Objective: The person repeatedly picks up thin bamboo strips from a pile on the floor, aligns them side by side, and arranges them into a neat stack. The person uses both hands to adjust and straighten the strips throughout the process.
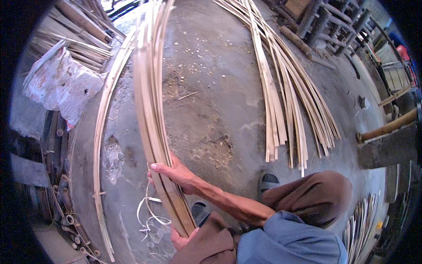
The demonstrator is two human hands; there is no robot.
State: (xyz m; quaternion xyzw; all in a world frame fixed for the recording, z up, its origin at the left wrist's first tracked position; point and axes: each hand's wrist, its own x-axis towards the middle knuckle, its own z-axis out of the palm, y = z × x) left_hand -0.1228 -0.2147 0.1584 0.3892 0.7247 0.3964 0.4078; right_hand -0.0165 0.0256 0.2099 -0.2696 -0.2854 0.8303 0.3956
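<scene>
A long bundle of flat, pale bamboo strips (151,97) stretches from my lap toward the far side, bending in the wide view. My right hand (176,172) is closed around it partway along, its thumb lying across the top. At the near end, by my left knee, my left hand (181,240) grips the strips from the side and below; part of it is out of sight. A loop of thin white strap (147,209) sits just left of the bundle, beside my hands. How it is fastened, if at all, I cannot tell.
More bamboo strips (285,97) fan out on the concrete floor (206,57) to the right. Another narrow strip bundle (101,132) runs along the left. A white sack (61,83) and bamboo poles (66,198) line the left side. Wooden frames (325,22) stand far right.
</scene>
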